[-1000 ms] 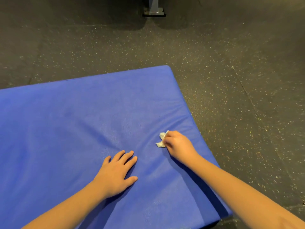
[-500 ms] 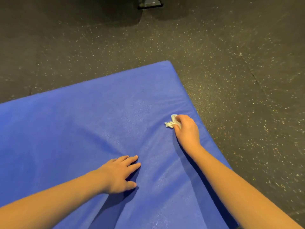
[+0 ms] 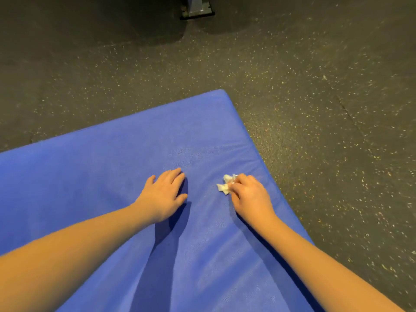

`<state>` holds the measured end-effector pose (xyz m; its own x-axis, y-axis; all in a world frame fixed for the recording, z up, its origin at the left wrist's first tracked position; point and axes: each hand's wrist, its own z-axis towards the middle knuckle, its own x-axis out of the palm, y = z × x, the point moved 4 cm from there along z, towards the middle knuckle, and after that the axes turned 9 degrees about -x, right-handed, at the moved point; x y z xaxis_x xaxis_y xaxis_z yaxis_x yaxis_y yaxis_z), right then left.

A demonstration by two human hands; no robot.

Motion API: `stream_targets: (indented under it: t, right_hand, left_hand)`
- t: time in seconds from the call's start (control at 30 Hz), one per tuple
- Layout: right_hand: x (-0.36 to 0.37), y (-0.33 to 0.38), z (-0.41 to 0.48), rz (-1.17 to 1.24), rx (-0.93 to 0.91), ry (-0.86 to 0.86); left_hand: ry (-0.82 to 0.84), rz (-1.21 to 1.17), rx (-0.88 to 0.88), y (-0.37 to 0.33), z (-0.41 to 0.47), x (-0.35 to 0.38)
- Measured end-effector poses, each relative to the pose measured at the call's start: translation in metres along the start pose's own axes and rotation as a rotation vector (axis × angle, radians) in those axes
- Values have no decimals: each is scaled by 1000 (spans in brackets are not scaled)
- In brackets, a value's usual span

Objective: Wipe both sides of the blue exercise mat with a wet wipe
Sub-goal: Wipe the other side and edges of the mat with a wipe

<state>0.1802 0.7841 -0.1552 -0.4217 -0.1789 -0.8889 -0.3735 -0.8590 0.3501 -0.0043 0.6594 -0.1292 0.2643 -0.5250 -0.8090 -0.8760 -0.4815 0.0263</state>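
The blue exercise mat (image 3: 90, 176) lies flat on the floor and fills the lower left of the view, its far right corner pointing away from me. My right hand (image 3: 249, 197) grips a crumpled white wet wipe (image 3: 225, 185) and holds it down on the mat near the right edge. My left hand (image 3: 163, 194) rests flat on the mat with straight fingers, a short way left of the wipe. A faint damp sheen shows on the mat beyond both hands.
Dark speckled rubber flooring (image 3: 315, 109) surrounds the mat at the back and right. A grey metal post on a base plate (image 3: 197, 10) stands on the floor at the top of the view.
My right hand has drawn the wipe back toward me along the mat's right side. My left hand has slid forward and now lies nearly level with the right hand.
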Motion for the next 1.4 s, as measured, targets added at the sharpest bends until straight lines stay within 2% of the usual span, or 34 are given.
stream_targets:
  t: [0.07,0.2,0.23,0.3,0.4,0.47,0.6,0.67,0.73,0.8,0.97,1.03,1.1,1.17,1.23,1.4]
  right_hand:
    - [-10,-17,6,-73,-34,12]
    - [-25,-66,25,-114,355,-81]
    - [-24,-65,26,-75,374,-86]
    - [-18,-47,23,-21,197,-55]
    - [-15,-29,16,33,-122,138]
    - [-16,-45,34,4,-96,217]
    - [-18,-72,75,-140,247,200]
    - [-10,-52,77,-45,156,291]
    - [-6,-30,68,76,-49,417]
    - [-7,-37,72,65,-159,508]
    - [-16,-68,102,-95,82,489]
    - [-14,-56,100,-51,12,608]
    - [-13,-44,91,-1,-143,767]
    - [-15,-44,93,-13,-189,827]
    - [-14,-55,106,-51,-87,766]
    - [1,-73,131,-49,310,398]
  left_hand:
    - [-115,-99,-95,-7,14,14]
    - [-383,-219,-136,-19,15,49]
    - [-412,-237,-143,-19,16,51]
    - [-460,-251,-140,-20,18,50]
    - [-492,-258,-112,-21,19,48]
    - [-532,-294,-94,-16,23,37]
    - [-560,-340,-111,8,48,17]
    - [-558,-314,-166,16,56,19]
    - [-571,-311,-192,18,58,22]
    - [-580,-331,-192,17,59,21]
    - [-602,-385,-191,20,59,23]
    - [-615,-408,-190,21,57,24]
    - [-634,-427,-185,20,57,23]
    - [-644,-442,-178,20,58,22]
    - [-648,-454,-172,20,58,22]
    - [-669,-483,-167,22,60,22]
